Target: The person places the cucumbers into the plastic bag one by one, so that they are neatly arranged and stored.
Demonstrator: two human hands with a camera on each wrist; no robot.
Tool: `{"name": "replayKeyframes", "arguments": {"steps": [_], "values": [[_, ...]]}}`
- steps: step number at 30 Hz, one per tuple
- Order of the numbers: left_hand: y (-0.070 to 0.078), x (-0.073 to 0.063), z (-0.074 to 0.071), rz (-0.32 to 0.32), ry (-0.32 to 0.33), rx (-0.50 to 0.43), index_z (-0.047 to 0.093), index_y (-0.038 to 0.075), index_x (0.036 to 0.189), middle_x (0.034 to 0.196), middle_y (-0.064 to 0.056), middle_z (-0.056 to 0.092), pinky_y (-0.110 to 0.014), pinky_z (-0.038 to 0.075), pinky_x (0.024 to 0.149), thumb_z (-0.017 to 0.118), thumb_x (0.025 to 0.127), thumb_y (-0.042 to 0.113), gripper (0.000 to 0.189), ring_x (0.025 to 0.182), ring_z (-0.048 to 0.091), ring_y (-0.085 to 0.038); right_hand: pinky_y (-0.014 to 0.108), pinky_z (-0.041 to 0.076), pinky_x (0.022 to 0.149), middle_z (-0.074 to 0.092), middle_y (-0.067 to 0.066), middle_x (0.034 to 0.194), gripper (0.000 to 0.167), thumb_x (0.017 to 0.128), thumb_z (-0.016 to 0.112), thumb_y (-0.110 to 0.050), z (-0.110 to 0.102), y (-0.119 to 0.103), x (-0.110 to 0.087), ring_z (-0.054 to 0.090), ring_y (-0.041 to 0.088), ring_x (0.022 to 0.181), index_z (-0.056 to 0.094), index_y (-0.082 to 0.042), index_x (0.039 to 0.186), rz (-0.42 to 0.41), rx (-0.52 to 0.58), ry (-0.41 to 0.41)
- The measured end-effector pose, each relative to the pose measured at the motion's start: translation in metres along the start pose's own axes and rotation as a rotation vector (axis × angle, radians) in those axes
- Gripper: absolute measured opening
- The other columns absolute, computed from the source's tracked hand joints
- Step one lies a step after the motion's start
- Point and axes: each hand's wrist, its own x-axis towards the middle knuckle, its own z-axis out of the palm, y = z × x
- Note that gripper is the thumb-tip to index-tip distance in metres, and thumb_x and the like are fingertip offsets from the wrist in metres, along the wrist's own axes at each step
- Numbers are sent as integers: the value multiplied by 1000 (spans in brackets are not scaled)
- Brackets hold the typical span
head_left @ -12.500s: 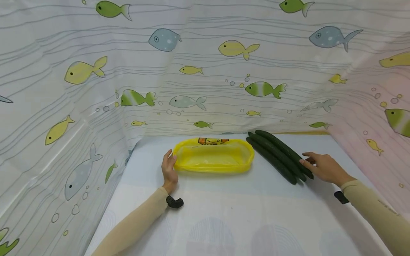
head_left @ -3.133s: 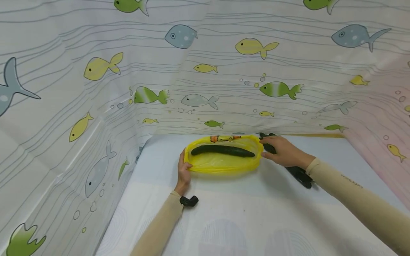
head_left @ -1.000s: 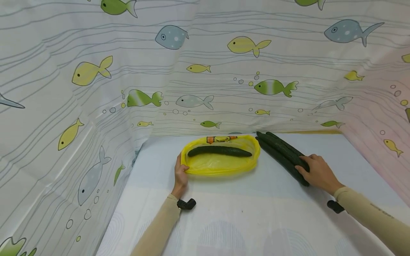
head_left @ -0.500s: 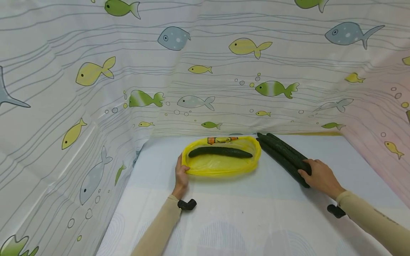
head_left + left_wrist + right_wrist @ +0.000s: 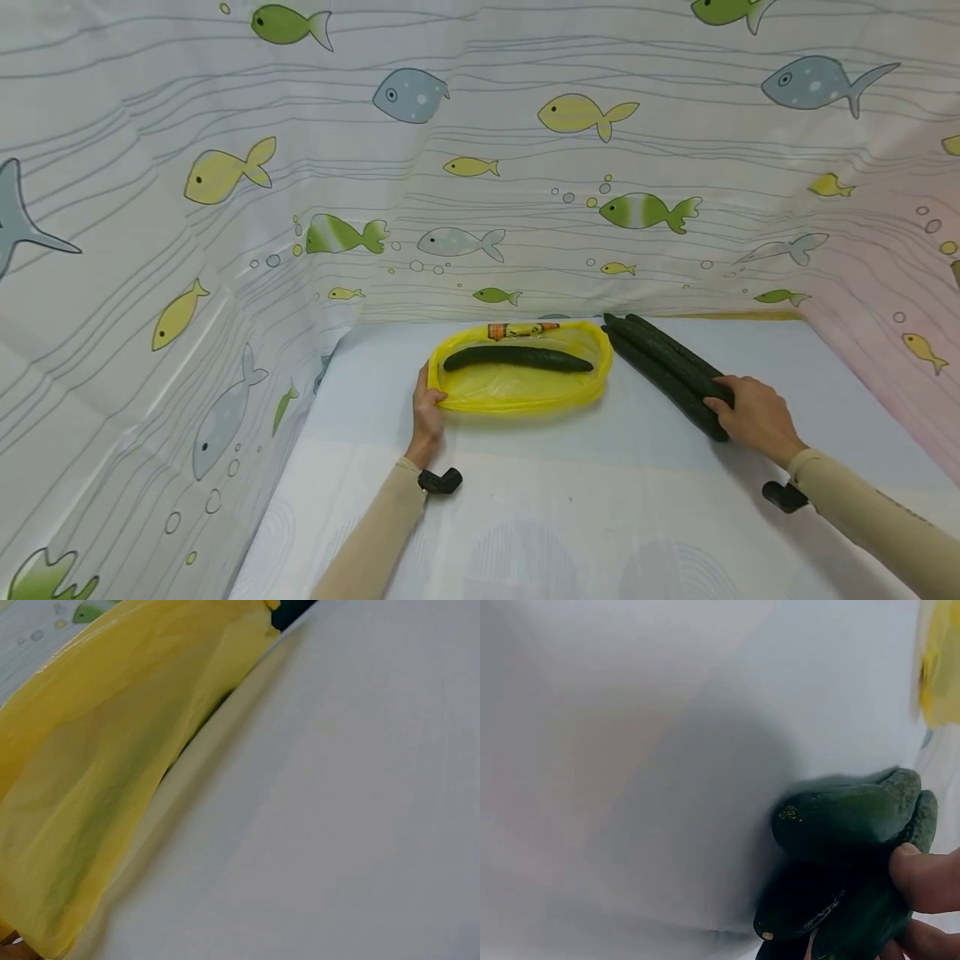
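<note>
A yellow plastic bag (image 5: 517, 407) lies on the table with its mouth held wide, an orange print on its far rim. Inside it rests one dark green cucumber (image 5: 517, 358). My left hand (image 5: 426, 421) grips the bag's left rim, thumb over the near edge. To the right, several cucumbers (image 5: 660, 375) lie side by side, slanting from the back toward me. My right hand (image 5: 759, 417) curls round the near end of a cucumber (image 5: 866, 919) in that bunch, thumb (image 5: 922, 877) on top. In the left wrist view the cucumber in the bag shows faintly through the plastic.
A white table (image 5: 540, 517) with pale arch patterns lies under everything. A sheet (image 5: 480, 200) printed with fish rises at the back and along both sides. Each wrist wears a small black camera (image 5: 440, 481).
A cucumber has gone into the bag since the earliest frame, and my left hand has taken its rim. My right hand has left the bag's right rim and taken hold of a cucumber.
</note>
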Motion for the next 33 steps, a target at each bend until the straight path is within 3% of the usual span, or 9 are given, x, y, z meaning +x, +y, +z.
{"name": "replayKeyframes", "arguments": {"steps": [9, 13, 17, 20, 25, 30, 33], "values": [[1, 1, 0, 14, -12, 4, 27, -2, 166, 173, -19, 29, -54, 15, 131, 31, 84, -3, 81, 160, 24, -35, 67, 55, 75, 62, 46, 124, 46, 102, 66, -18, 0, -1, 1, 62, 64, 103, 62, 16, 133, 39, 6, 7], [-1, 1, -1, 23, -8, -5, 28, -3, 165, 172, -20, 30, -54, 16, 130, 32, 84, -4, 81, 160, 25, -36, 62, 54, 70, 64, 46, 115, 43, 100, 68, -14, -1, -2, 1, 65, 58, 93, 65, 16, 131, 14, 19, 80], [-2, 1, -1, 12, -5, -1, 28, -2, 165, 172, -18, 30, -52, 16, 131, 32, 84, -3, 81, 160, 25, -34, 47, 49, 57, 65, 45, 109, 40, 97, 69, -12, -6, -6, 3, 64, 45, 79, 68, 15, 127, 10, 32, 146], [-2, 1, -1, 2, -8, 10, 27, 0, 166, 173, -17, 30, -52, 15, 132, 32, 85, -3, 81, 161, 25, -33, 48, 48, 56, 66, 44, 109, 38, 96, 69, -11, -11, -10, 5, 65, 49, 81, 70, 13, 126, 23, 28, 182], [-2, 0, -1, 11, -15, -16, 28, -1, 166, 172, -17, 30, -53, 16, 131, 32, 85, -3, 81, 161, 24, -36, 62, 49, 65, 70, 39, 106, 33, 94, 69, -8, -19, -14, 10, 66, 58, 92, 73, 8, 122, 3, 10, 277], [-1, -1, -1, 21, -16, -46, 28, -1, 165, 172, -18, 30, -53, 16, 131, 32, 85, -4, 81, 161, 24, -35, 61, 47, 63, 72, 35, 100, 29, 90, 70, -3, -27, -18, 15, 67, 53, 86, 76, 6, 117, -62, 0, 377], [-2, -1, -2, 20, -16, -38, 28, -1, 165, 172, -18, 30, -54, 15, 131, 32, 85, -4, 81, 161, 23, -35, 57, 45, 58, 71, 35, 99, 29, 91, 69, -4, -34, -20, 17, 67, 53, 85, 76, 6, 117, -59, 4, 403]]}}
